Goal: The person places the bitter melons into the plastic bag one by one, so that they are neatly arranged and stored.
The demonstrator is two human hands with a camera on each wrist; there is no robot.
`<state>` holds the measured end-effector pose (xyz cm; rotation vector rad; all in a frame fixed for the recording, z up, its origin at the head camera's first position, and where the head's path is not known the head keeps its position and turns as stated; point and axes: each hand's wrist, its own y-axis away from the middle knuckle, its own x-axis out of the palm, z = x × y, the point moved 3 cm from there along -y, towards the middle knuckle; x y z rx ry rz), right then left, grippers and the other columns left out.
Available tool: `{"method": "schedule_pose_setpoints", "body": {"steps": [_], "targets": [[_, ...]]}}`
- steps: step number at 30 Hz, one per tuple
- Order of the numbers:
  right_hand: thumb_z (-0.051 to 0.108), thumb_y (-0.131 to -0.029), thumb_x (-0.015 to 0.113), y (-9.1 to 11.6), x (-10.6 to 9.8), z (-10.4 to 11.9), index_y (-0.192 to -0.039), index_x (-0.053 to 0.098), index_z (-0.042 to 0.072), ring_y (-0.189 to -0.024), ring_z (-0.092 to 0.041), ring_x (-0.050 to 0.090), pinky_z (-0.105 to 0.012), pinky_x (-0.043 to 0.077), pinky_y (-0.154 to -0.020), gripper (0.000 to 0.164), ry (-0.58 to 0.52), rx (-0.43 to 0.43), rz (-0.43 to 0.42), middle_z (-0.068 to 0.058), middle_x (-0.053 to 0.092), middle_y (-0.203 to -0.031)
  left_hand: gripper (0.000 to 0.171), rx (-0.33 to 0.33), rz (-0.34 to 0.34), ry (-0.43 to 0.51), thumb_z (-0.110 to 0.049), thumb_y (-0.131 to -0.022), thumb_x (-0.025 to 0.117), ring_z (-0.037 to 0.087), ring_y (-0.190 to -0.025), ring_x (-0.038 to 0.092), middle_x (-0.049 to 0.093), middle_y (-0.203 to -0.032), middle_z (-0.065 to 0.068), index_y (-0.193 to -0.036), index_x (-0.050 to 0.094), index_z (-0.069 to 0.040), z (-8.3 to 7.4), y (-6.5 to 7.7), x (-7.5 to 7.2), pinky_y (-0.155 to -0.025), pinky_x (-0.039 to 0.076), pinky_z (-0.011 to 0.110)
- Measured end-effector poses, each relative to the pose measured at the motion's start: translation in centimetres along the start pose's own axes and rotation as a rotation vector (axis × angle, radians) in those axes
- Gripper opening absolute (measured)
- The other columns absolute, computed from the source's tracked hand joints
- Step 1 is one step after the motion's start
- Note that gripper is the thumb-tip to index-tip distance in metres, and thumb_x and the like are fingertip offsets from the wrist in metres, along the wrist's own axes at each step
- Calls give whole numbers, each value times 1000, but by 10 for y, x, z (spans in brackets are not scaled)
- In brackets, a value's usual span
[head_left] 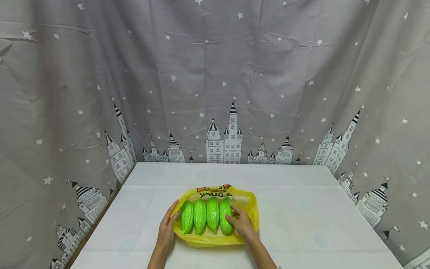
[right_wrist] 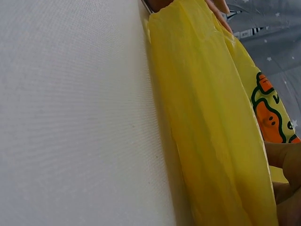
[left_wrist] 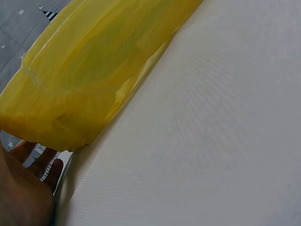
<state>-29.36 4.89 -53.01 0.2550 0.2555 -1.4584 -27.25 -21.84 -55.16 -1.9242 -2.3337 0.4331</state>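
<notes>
A yellow plastic bag (head_left: 252, 213) lies spread with its mouth wide, dark lettering and an orange print on its far inner side. Inside, several glossy green, elongated, gourd-like pieces (head_left: 199, 216) stand side by side in a row. My left hand (head_left: 166, 228) holds the bag's left rim, thumb over the edge and fingers along the outside. My right hand (head_left: 242, 224) reaches over the near right rim, its thumb on the rightmost green piece (head_left: 226, 216) and its fingers at that piece's right side. In the right wrist view, the bag's wall hides the green pieces.
The bag rests on a white-covered table (head_left: 302, 209). Behind and to both sides hangs a grey curtain (head_left: 255, 82) with white stars and castle drawings, close to the table's far edge.
</notes>
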Motion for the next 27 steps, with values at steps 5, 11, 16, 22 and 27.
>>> {"method": "schedule_pose_setpoints", "body": {"steps": [5,11,16,22,27], "targets": [[13,-86,66,0,-1,-1,-131,45,-7,-94,-30,54,-35,52,-73,53,-9,0,7,-20,56,-107,43,-1,3,-4,-27,-99,42,-11,-122,29,36,-145,6,-140,41,-14,1,0,0,-97,21,3],[15,-86,67,0,-4,-3,-132,45,-6,-96,-32,54,-36,52,-75,56,-17,11,-4,-22,55,-109,42,10,12,1,-25,-99,42,-8,-124,29,36,-144,7,-140,42,-13,1,-1,3,-97,21,3],[16,-84,68,1,-9,0,-132,45,-4,-99,-37,54,-40,52,-79,57,-16,-11,-49,-28,52,-115,42,5,15,1,-26,-99,42,-7,-124,29,36,-145,7,-140,42,-14,1,-4,5,-97,21,3],[12,-82,68,9,-17,18,-131,50,-1,-105,-42,50,-47,49,-82,53,17,-86,-54,-28,51,-121,43,-18,-31,-2,-27,-101,38,13,-131,30,37,-143,10,-140,41,-11,-4,-4,3,-98,24,5],[11,-87,63,16,-36,57,-129,52,1,-107,-37,51,-42,48,-87,44,-104,-147,45,-22,53,-122,42,-87,-224,-37,-33,-101,33,16,-126,37,44,-138,3,-135,47,-13,-21,0,-6,-100,32,16]]}}
